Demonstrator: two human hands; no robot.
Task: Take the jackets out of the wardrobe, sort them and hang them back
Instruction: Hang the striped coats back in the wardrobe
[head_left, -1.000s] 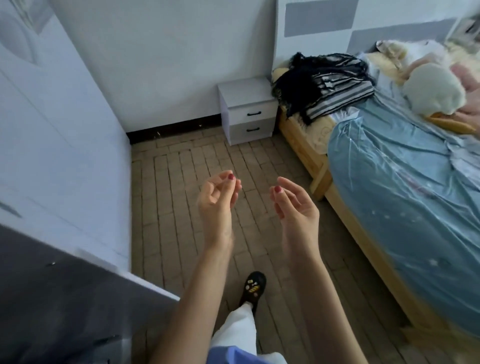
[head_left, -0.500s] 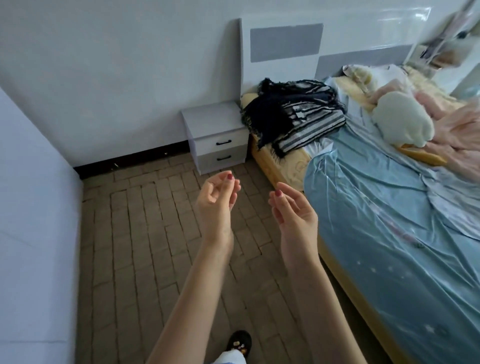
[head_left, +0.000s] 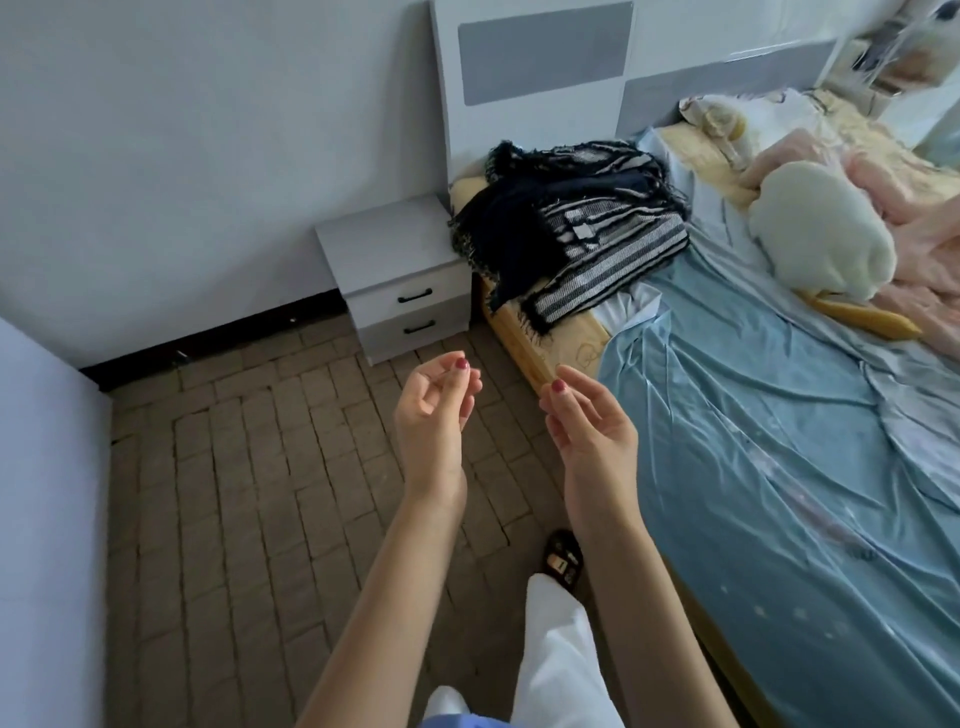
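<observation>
A heap of dark and striped jackets (head_left: 576, 228) lies on the near corner of the bed by the headboard. My left hand (head_left: 434, 415) and my right hand (head_left: 589, 431) hover side by side over the floor, palms turned inward, fingers loosely curled and holding nothing. Both hands are well short of the jackets, below and in front of them. A white fluffy jacket or cushion (head_left: 821, 239) lies further right on the bed; I cannot tell which it is.
A white nightstand (head_left: 395, 275) with two drawers stands between the wall and the bed (head_left: 779, 467). A white wardrobe panel (head_left: 47, 519) fills the left edge. Brick floor (head_left: 249, 493) lies in front. Pink bedding (head_left: 904, 218) sits at the far right.
The view has swung right and away from the wardrobe, bringing the bed and the jackets closer to centre. Both hands keep the same empty, loosely curled pose.
</observation>
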